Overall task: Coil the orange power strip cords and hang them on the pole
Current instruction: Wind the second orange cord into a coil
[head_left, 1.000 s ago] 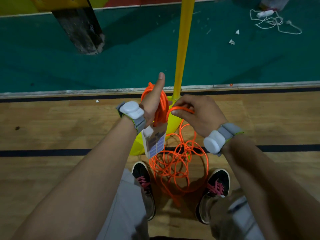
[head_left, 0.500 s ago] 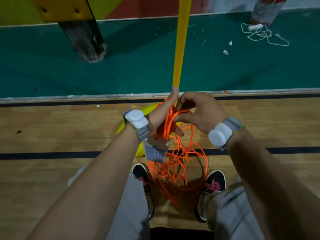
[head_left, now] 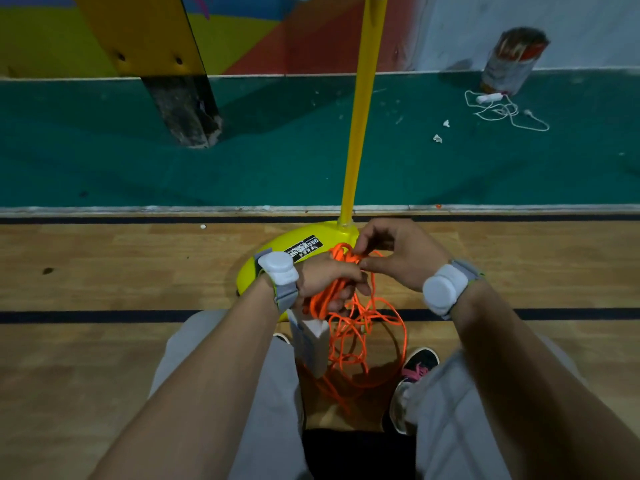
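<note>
An orange cord hangs in loose tangled loops between my feet. Several of its turns are wrapped around my left hand, which is closed on the bundle. The white power strip dangles below that hand. My right hand pinches a strand of the cord at the top of the bundle, just in front of the left hand's fingers. The yellow pole rises straight ahead from its yellow base, right behind both hands.
A white cord with a plug strip lies on the green floor at the far right, next to a tin can. A dark slanted post stands at the far left. Paper scraps dot the green floor.
My left hand has turned over from thumb-up to palm-down and closed on the coil. Both hands dropped lower in view as my head tilted up. The power strip now hangs lower.
</note>
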The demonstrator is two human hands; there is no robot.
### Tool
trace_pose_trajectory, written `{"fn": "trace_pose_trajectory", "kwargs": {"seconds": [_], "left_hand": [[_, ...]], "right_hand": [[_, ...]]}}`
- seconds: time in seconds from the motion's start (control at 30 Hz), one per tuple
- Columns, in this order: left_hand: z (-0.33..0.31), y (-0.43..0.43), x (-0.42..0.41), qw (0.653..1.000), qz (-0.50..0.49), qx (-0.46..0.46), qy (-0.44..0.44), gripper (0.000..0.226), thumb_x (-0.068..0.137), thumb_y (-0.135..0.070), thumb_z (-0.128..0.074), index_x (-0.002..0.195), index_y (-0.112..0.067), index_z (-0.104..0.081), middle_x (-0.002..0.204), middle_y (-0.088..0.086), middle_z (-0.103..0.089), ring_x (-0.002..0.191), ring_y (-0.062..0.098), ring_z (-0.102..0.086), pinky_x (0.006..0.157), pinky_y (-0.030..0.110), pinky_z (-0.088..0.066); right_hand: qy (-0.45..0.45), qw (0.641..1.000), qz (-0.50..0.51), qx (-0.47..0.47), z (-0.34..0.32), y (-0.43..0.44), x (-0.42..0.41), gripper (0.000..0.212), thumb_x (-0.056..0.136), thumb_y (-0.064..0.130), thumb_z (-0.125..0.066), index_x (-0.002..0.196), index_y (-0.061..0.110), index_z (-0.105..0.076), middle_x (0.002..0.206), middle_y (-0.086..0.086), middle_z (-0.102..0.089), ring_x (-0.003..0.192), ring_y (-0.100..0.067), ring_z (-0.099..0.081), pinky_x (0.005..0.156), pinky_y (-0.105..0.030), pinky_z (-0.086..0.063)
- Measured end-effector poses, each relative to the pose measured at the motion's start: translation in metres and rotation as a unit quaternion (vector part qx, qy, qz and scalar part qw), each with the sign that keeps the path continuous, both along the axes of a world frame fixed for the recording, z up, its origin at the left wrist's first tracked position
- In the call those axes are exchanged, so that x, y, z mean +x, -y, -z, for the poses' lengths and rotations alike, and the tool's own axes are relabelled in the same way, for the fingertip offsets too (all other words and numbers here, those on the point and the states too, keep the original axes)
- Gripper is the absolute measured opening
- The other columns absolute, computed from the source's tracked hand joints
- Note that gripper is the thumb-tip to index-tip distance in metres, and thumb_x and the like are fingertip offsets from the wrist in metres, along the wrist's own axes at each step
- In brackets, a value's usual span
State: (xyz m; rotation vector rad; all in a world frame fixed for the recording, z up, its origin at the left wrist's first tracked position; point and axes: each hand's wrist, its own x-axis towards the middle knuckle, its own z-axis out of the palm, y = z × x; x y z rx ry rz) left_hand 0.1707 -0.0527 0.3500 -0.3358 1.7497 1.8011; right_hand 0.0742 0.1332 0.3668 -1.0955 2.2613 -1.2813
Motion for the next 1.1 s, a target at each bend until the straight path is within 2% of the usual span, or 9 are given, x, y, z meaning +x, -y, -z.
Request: {"fn": "trace_pose_trajectory", "kwargs": {"seconds": [0.13, 0.37, 0.57, 0.67, 0.73, 0.8, 0.9, 1.03, 1.1], "left_hand": [[-0.009, -0.001, 0.015, 0.997, -0.01, 0.077, 0.001, 0.034, 0.107, -0.028, -0.058, 0.077, -0.012, -0.06, 0.053, 0.0, -0.038, 0.038, 0.016, -0.039, 0.063, 0.032, -0.053], [-0.024, -0.011, 0.051, 0.973, -0.024, 0.228, -0.022, 0.03, 0.105, -0.028, -0.05, 0.08, -0.014, -0.054, 0.051, -0.005, -0.036, 0.036, 0.012, -0.036, 0.069, 0.034, -0.055], [-0.031, -0.02, 0.087, 0.932, -0.092, 0.346, -0.062, 0.029, 0.106, -0.029, -0.046, 0.081, -0.015, -0.054, 0.051, -0.007, -0.037, 0.037, 0.011, -0.036, 0.075, 0.034, -0.054], [-0.034, -0.026, 0.102, 0.926, -0.133, 0.342, -0.092, 0.028, 0.105, -0.03, -0.049, 0.082, -0.014, -0.056, 0.051, -0.006, -0.037, 0.038, 0.013, -0.037, 0.076, 0.035, -0.055], [-0.042, -0.031, 0.106, 0.926, -0.162, 0.323, -0.113, 0.028, 0.104, -0.031, -0.051, 0.083, -0.014, -0.058, 0.053, -0.005, -0.038, 0.039, 0.014, -0.038, 0.076, 0.036, -0.057], [-0.052, -0.037, 0.108, 0.921, -0.188, 0.311, -0.137, 0.028, 0.104, -0.031, -0.05, 0.085, -0.014, -0.059, 0.055, -0.004, -0.039, 0.04, 0.014, -0.038, 0.077, 0.036, -0.057], [-0.061, -0.049, 0.109, 0.905, -0.23, 0.316, -0.168, 0.028, 0.105, -0.03, -0.049, 0.087, -0.012, -0.06, 0.058, -0.002, -0.042, 0.042, 0.016, -0.04, 0.076, 0.037, -0.056], [-0.067, -0.064, 0.118, 0.9, -0.25, 0.296, -0.198, 0.033, 0.105, -0.029, -0.051, 0.088, -0.008, -0.071, 0.063, 0.002, -0.055, 0.047, 0.018, -0.05, 0.078, 0.038, -0.057], [-0.07, -0.07, 0.118, 0.898, -0.257, 0.299, -0.196, 0.035, 0.106, -0.028, -0.053, 0.089, -0.007, -0.076, 0.066, 0.003, -0.059, 0.05, 0.018, -0.054, 0.076, 0.035, -0.059]], "right_hand": [[-0.009, 0.997, 0.025, 0.069, 0.02, -0.005, 0.008, 0.037, 0.079, -0.003, -0.08, 0.104, 0.022, -0.07, 0.099, 0.002, -0.074, 0.093, -0.016, -0.073, 0.089, -0.041, -0.061], [-0.017, 0.975, 0.048, 0.218, 0.032, -0.001, 0.058, 0.021, 0.098, 0.029, -0.07, 0.117, 0.022, -0.072, 0.107, -0.007, -0.076, 0.097, -0.029, -0.071, 0.088, -0.047, -0.058], [-0.011, 0.962, 0.065, 0.263, 0.033, -0.002, 0.093, 0.022, 0.1, 0.02, -0.063, 0.121, 0.014, -0.063, 0.113, -0.015, -0.072, 0.105, -0.038, -0.069, 0.088, -0.048, -0.057], [-0.029, 0.966, 0.086, 0.243, 0.026, -0.008, 0.116, 0.037, 0.095, 0.007, -0.062, 0.132, 0.012, -0.059, 0.115, -0.01, -0.071, 0.105, -0.032, -0.069, 0.091, -0.04, -0.058], [0.016, 0.981, 0.091, 0.168, 0.026, -0.011, 0.128, 0.022, 0.097, 0.006, -0.059, 0.117, 0.016, -0.062, 0.092, 0.001, -0.077, 0.081, -0.023, -0.075, 0.08, -0.045, -0.062], [0.053, 0.988, 0.107, 0.096, 0.029, -0.014, 0.134, 0.006, 0.103, 0.013, -0.062, 0.106, 0.017, -0.065, 0.077, 0.002, -0.077, 0.066, -0.023, -0.072, 0.072, -0.049, -0.062], [0.03, 0.988, 0.133, 0.074, 0.025, -0.019, 0.141, 0.023, 0.107, 0.036, -0.058, 0.114, 0.017, -0.07, 0.076, 0.002, -0.076, 0.062, -0.02, -0.069, 0.067, -0.042, -0.059], [-0.04, 0.982, 0.109, 0.148, 0.026, -0.023, 0.144, 0.046, 0.098, 0.062, -0.048, 0.101, 0.019, -0.066, 0.09, -0.006, -0.074, 0.083, -0.033, -0.07, 0.076, -0.046, -0.058], [-0.047, 0.979, 0.097, 0.171, 0.043, -0.02, 0.126, 0.044, 0.095, 0.061, -0.048, 0.102, 0.021, -0.065, 0.102, -0.008, -0.073, 0.094, -0.037, -0.067, 0.083, -0.05, -0.055]]}}
